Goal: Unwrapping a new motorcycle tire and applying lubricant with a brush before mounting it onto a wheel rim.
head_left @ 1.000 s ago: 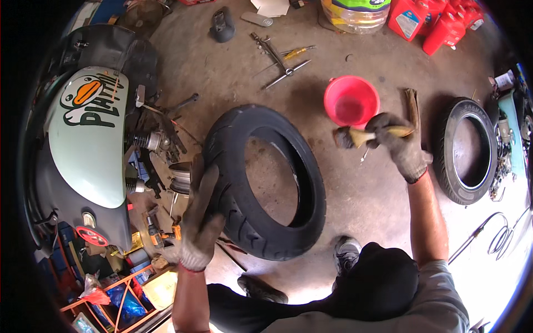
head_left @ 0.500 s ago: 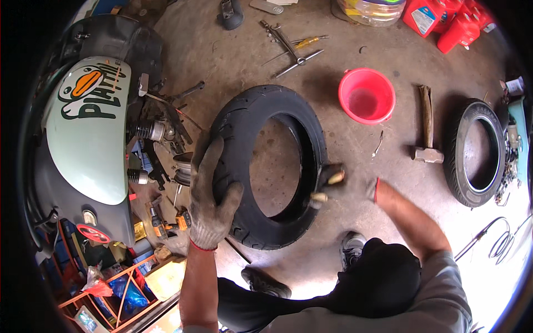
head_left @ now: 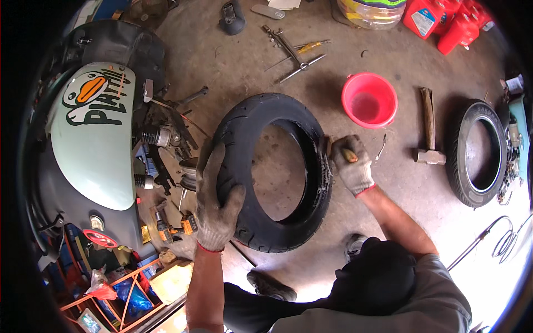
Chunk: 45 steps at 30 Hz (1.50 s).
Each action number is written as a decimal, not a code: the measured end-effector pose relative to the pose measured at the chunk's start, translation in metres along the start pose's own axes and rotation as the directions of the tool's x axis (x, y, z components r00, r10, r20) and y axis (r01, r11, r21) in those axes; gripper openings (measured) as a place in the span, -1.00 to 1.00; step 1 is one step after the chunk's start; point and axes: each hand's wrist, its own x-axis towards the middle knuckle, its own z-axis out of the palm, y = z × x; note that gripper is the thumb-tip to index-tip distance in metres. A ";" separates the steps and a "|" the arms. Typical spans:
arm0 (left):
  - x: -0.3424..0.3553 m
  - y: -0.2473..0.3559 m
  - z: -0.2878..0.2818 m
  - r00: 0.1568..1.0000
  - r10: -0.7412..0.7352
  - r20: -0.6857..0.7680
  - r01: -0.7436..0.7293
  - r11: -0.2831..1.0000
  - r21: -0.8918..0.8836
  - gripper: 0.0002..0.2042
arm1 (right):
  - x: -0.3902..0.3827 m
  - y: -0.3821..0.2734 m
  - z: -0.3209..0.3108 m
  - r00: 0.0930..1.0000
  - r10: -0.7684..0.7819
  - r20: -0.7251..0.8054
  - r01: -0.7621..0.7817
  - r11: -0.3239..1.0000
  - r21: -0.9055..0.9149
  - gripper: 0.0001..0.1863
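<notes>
A black tire (head_left: 244, 130) without a rim stands in front of me, its round opening facing me. Flat on the left of its tread lies my gloved left hand (head_left: 218, 208), fingers stretched out and thumb apart. My right hand (head_left: 355, 169), also in a grey glove, is closed around a wooden-handled brush (head_left: 350, 155) beside the tire's right edge; the brush's head is mostly hidden. Whitish wet streaks show along the tire's right inner edge.
A pink bucket (head_left: 369, 100) stands beyond my right hand. Farther right are a sledgehammer (head_left: 428, 130) and a second tire (head_left: 458, 158). A pale green scooter body (head_left: 94, 150) fills the left, above a cluttered orange rack (head_left: 126, 299). A T-handle wrench (head_left: 291, 50) lies ahead.
My right hand, blurred before at the tire's lower right, has moved up along its right edge with the brush. Whitish streaks now show there. My left hand stays on the tread.
</notes>
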 end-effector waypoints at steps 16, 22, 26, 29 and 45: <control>0.006 0.002 0.001 1.000 0.001 0.004 -0.001 1.000 0.022 -0.36 | 0.024 -0.078 0.001 0.956 -0.020 0.291 -0.189 0.717 0.671 -0.85; 0.006 0.001 -0.002 0.999 -0.014 -0.036 0.011 0.996 -0.090 -0.41 | 0.020 -0.084 -0.014 0.893 -0.137 0.429 -0.128 0.835 0.534 -0.90; 0.006 0.002 -0.002 0.999 0.018 -0.047 -0.022 0.996 -0.084 -0.43 | 0.020 -0.089 -0.013 0.880 -0.425 0.212 0.279 0.823 0.495 -0.89; 0.007 0.002 -0.002 0.999 0.027 -0.043 -0.030 0.997 -0.076 -0.44 | 0.000 -0.092 -0.028 0.617 -0.340 0.710 -0.279 0.749 0.601 -0.87; 0.011 -0.012 0.004 0.992 0.088 -0.094 -0.098 0.989 -0.108 -0.49 | -0.038 -0.044 -0.026 0.605 0.140 0.784 -0.721 0.515 0.464 -0.89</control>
